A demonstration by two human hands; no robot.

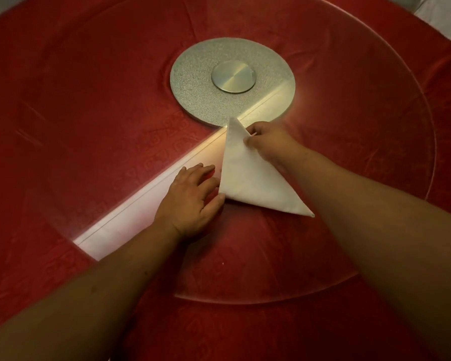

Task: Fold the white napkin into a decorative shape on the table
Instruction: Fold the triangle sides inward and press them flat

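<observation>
- the white napkin (248, 175) lies on the glass turntable (375, 105) over the red tablecloth (76, 113), already folded into a triangle, just at 6 o'clock from the silver hub plate (193, 82).
- its long axis runs from the apex at 12 o'clock, which touches the near rim of the hub plate, down to the sharp corner at about 4 o'clock; the third, blunter corner sits at 7 o'clock.
- the right hand (271, 144) is on the 2 o'clock edge of the triangle, near the apex; thumb and forefinger are pinched narrow on that edge of the cloth, lifting it slightly as far as can be told.
- the left hand (193, 196) lies flat and spread at 8 o'clock from the napkin's middle, its fingertips (219, 201) touching the blunt corner, pressing not gripping.
- so the cloth lies between the two hands, the right holding the upper edge and the left anchoring the lower corner; the 4 o'clock corner is free and well apart from both hands.
- judgement: the next fold likely turns on carrying the pinched edge across toward 8 o'clock while the left holds the pivot; the right hand is the nearer to the apex.
- a bright streak of reflected light (141, 199) crosses the glass from 7 to 1 o'clock, under the napkin.
</observation>
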